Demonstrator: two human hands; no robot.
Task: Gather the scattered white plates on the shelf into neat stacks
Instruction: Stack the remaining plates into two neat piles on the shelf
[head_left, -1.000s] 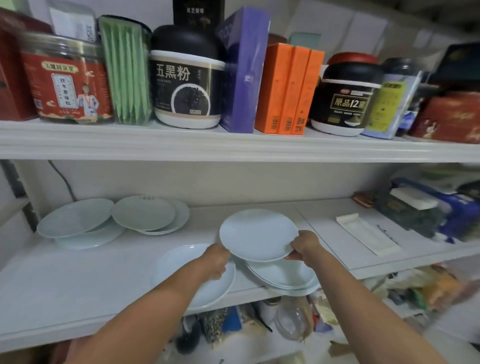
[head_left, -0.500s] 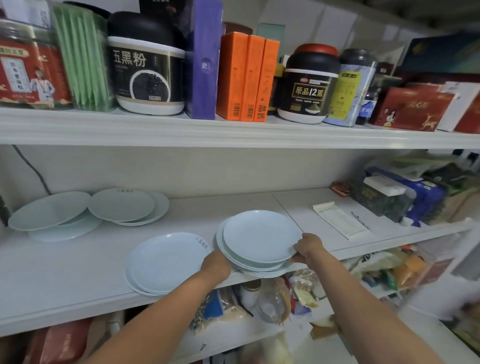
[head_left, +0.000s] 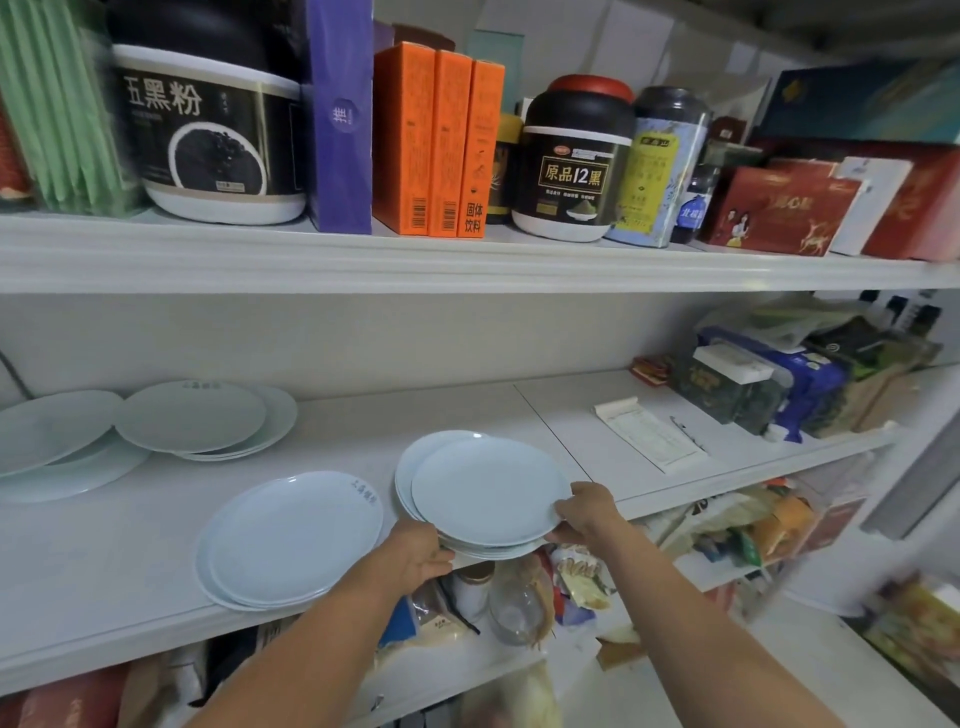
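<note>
A small stack of white plates sits at the front edge of the middle shelf, overhanging it slightly. My left hand grips the stack's near-left rim and my right hand grips its right rim. Just left of it lies a second low stack of plates with grey lettering on the rim. Further back at the left, two more groups of plates overlap: one with lettering, and one at the frame's left edge.
A paper pad and packaged goods occupy the shelf's right part. Jars and boxes, such as the orange boxes, line the upper shelf. Bags and a glass jar crowd the shelf below.
The plate I held in the air a second ago now lies on top of the stack at the shelf's front edge. Both hands have dropped to the stack's rims.
</note>
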